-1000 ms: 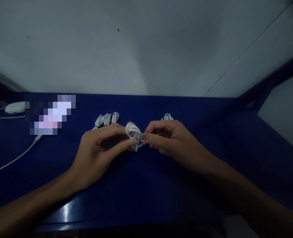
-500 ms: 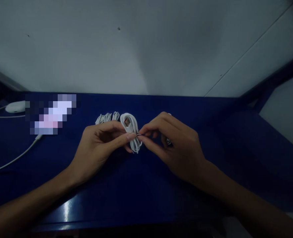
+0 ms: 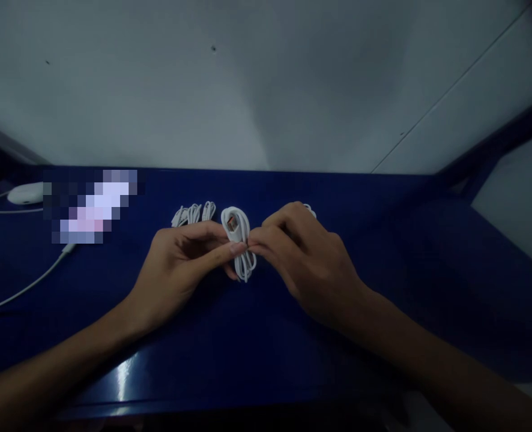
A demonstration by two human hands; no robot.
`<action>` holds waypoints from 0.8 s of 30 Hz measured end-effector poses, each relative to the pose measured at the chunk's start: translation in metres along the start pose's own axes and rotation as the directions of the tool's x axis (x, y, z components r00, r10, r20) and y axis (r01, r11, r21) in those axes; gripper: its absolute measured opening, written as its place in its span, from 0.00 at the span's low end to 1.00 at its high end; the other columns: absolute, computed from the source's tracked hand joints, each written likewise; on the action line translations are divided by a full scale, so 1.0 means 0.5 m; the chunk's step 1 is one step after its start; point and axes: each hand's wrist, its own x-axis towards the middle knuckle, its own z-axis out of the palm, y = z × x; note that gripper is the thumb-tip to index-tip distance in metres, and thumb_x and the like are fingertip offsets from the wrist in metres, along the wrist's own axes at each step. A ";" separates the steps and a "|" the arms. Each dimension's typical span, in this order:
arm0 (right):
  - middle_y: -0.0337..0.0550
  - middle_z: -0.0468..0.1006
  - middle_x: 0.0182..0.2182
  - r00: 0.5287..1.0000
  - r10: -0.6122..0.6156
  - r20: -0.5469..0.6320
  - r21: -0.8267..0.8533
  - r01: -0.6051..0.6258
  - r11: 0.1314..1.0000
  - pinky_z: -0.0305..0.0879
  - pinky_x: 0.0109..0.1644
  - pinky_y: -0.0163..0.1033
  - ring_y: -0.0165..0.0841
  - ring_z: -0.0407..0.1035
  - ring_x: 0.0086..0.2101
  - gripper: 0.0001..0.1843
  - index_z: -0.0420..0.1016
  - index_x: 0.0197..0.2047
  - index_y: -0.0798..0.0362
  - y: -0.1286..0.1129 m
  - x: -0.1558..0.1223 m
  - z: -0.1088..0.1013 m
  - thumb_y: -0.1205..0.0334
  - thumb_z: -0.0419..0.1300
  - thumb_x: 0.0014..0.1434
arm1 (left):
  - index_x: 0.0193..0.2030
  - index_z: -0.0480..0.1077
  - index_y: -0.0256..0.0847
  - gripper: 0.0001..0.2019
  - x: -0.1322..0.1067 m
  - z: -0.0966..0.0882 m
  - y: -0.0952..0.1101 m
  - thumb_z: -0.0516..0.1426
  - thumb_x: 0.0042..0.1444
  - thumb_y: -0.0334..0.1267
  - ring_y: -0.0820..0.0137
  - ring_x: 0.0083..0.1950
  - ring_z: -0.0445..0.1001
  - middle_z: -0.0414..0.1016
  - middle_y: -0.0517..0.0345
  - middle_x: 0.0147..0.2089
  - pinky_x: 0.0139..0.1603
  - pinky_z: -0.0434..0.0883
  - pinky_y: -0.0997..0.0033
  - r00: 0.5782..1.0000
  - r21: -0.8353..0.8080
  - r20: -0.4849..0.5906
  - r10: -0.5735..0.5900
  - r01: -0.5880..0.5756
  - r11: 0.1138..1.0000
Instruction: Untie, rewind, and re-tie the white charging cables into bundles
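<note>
A white USB cable (image 3: 247, 259), coiled into an oblong bundle, is pinched at its middle by my left hand (image 3: 180, 258). Its plug, orange inside, shows at the upper end of the coil. My right hand (image 3: 306, 255) comes in from the other side, thumb and fingertips closed against the middle of the bundle. A thin tie showed between those fingertips a moment ago; the fingers now cover it. Behind my left hand lie several more coiled white cables (image 3: 194, 213). Part of another white coil (image 3: 310, 210) peeks out behind my right hand.
Everything lies on a glossy blue table (image 3: 230, 360) against a pale wall (image 3: 180, 90). To the left are a blurred-out bright device (image 3: 99, 207) with a white cord (image 3: 32, 288) and a white rounded object (image 3: 25, 193).
My right hand has rolled over, its fingers closing nearer the bundle and covering the thin tie. The cable's top has shifted slightly right. My left hand keeps its pinch.
</note>
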 end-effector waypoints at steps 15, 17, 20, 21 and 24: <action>0.35 0.72 0.31 0.523 0.618 0.587 0.485 -0.838 0.250 0.58 0.31 0.38 0.30 0.63 0.29 0.18 0.79 0.42 0.48 -0.059 0.012 -0.036 0.47 0.58 0.79 | 0.50 0.85 0.46 0.08 -0.025 0.009 -0.012 0.70 0.67 0.30 0.67 0.44 0.86 0.90 0.61 0.47 0.48 0.81 0.68 0.853 0.567 -0.030 0.521 -0.414 0.712; 0.33 0.65 0.28 0.411 0.579 0.704 0.495 -0.869 0.016 0.52 0.28 0.37 0.28 0.55 0.26 0.18 0.78 0.41 0.49 -0.054 0.012 -0.037 0.44 0.62 0.77 | 0.49 0.85 0.44 0.07 -0.026 0.011 -0.012 0.69 0.68 0.29 0.67 0.44 0.87 0.90 0.59 0.46 0.49 0.81 0.68 0.841 0.601 -0.008 0.541 -0.428 0.675; 0.31 0.61 0.29 0.368 0.480 0.797 0.528 -0.809 -0.258 0.50 0.28 0.34 0.26 0.50 0.27 0.20 0.74 0.36 0.52 -0.044 0.011 -0.033 0.47 0.68 0.73 | 0.49 0.85 0.44 0.06 -0.027 0.013 -0.014 0.68 0.69 0.30 0.65 0.45 0.87 0.90 0.57 0.47 0.50 0.81 0.66 0.834 0.623 -0.005 0.551 -0.429 0.654; 0.32 0.61 0.30 0.378 0.455 0.806 0.540 -0.784 -0.306 0.49 0.28 0.34 0.25 0.50 0.27 0.21 0.73 0.34 0.52 -0.042 0.010 -0.032 0.47 0.68 0.73 | 0.49 0.85 0.44 0.06 -0.027 0.013 -0.015 0.68 0.69 0.30 0.65 0.45 0.87 0.90 0.57 0.47 0.50 0.81 0.65 0.834 0.627 -0.011 0.552 -0.424 0.653; 0.30 0.59 0.27 0.428 0.426 0.797 0.563 -0.783 -0.267 0.47 0.26 0.34 0.25 0.49 0.25 0.19 0.77 0.36 0.52 -0.041 0.011 -0.032 0.47 0.67 0.74 | 0.49 0.85 0.47 0.06 -0.026 0.011 -0.019 0.69 0.69 0.33 0.64 0.43 0.87 0.90 0.58 0.46 0.49 0.81 0.62 0.839 0.621 -0.046 0.543 -0.401 0.673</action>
